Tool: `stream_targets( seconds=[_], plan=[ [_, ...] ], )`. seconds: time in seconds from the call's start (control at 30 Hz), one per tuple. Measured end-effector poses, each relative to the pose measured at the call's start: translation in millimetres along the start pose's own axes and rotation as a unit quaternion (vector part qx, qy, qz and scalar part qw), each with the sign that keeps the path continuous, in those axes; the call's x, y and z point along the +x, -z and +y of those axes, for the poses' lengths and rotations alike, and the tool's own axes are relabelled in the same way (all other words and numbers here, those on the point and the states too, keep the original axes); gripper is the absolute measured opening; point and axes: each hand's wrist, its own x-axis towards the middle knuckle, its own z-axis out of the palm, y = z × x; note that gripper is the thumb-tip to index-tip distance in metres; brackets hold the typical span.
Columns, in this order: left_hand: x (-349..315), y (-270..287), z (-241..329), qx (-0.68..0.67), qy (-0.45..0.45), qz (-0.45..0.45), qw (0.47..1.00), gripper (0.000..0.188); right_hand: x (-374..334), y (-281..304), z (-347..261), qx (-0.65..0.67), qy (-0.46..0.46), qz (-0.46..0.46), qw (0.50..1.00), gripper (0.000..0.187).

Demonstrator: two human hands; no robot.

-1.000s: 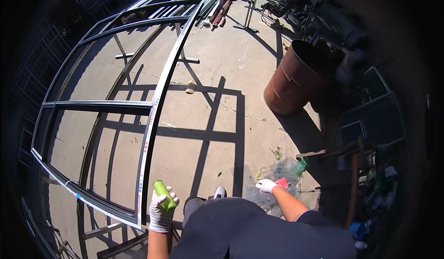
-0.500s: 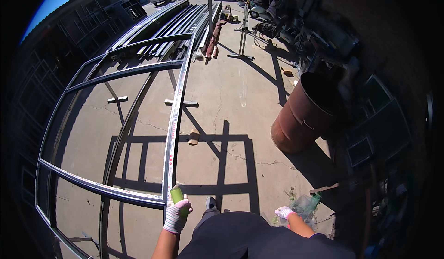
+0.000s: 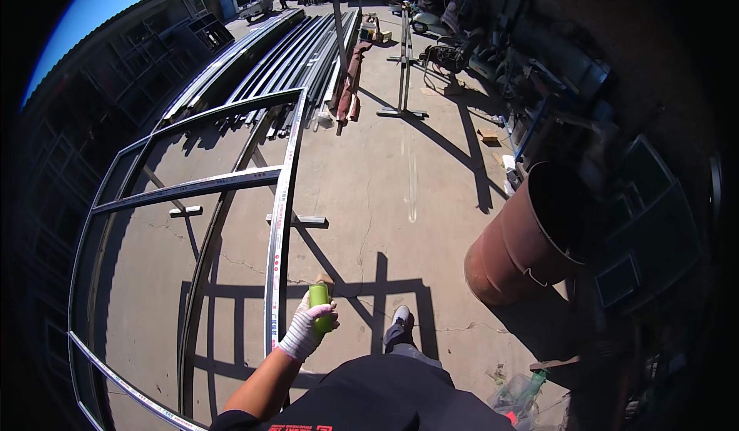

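My left hand (image 3: 305, 328), in a white and pink striped knit glove, is closed around a lime-green cylinder (image 3: 319, 299); its exact kind I cannot make out. I hold it just right of the near rail of a large metal window frame (image 3: 275, 269), whose rails carry white printed film. A small brown block (image 3: 326, 278) on the ground shows partly behind the cylinder. My right hand is out of view.
A rusty red barrel (image 3: 504, 258) stands at the right. Supports (image 3: 312, 221) hold the frame off the concrete. Long metal profiles (image 3: 289, 58) lie in a stack at the far left. A metal stand (image 3: 402, 111) stands ahead, and crumpled netting (image 3: 519, 392) lies at lower right.
I have stepped forward, and the frame and barrel sit lower in view. My left hand has moved up and right with the green cylinder. My right hand has left the view.
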Motion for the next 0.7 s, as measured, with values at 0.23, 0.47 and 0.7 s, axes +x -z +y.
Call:
stream_targets(
  seconds=[0.23, 0.47, 0.7],
  plan=[
    [134.5, -47.9, 89.7, 0.036, -0.054, 0.1, 0.993, 0.052, 98.2, 238.2, -227.4, -0.133, 0.099, 0.034, 0.986, 0.046],
    [266.2, -41.8, 166.5, 0.026, -0.085, 0.14, 0.986, 0.063, 193.1, 476.7, -477.0, -0.075, 0.266, 0.206, 0.939, 0.037],
    [463.1, -12.3, 263.5, -0.105, -0.034, 0.127, 0.986, 0.055, 266.2, 497.3, -579.7, -0.094, 0.149, 0.106, 0.979, 0.042]
  ],
)
